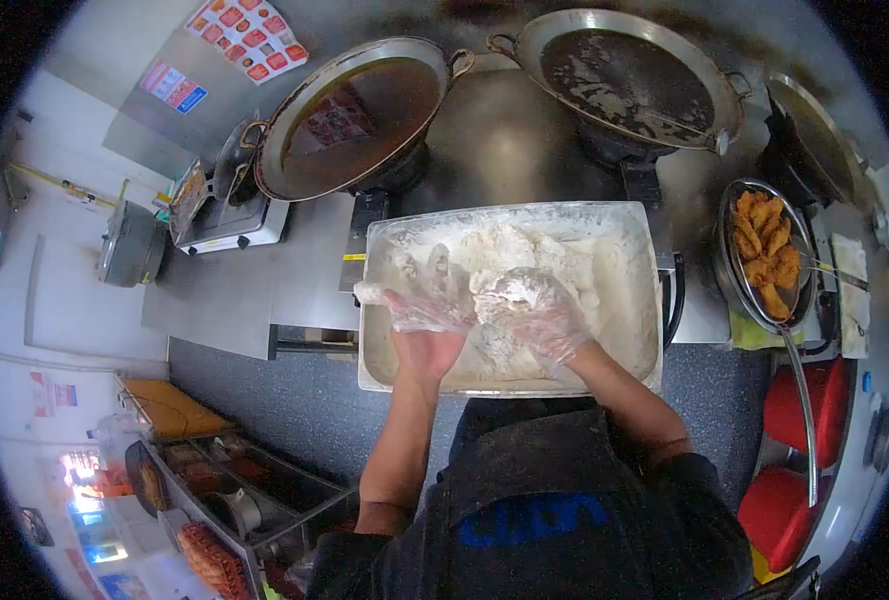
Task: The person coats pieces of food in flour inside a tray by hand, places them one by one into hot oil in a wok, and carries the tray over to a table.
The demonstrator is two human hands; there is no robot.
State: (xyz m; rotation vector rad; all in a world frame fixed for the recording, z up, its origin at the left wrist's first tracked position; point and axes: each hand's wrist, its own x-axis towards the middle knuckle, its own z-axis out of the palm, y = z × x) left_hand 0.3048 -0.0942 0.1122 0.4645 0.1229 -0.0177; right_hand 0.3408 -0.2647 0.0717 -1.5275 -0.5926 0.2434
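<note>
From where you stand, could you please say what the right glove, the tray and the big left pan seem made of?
Right glove: thin, clear plastic, probably, since skin shows through its wrinkles. Tray: pale and dull, perhaps metal, though powder hides much of it. Big left pan: likely metal, its grey rim faintly shiny.

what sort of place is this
Most likely a commercial kitchen that fries food: large woks of dark liquid, a heap of golden fried pieces, and a wide tray of white powder.

Head-worn view, wide; facing forward, steeply down
</note>
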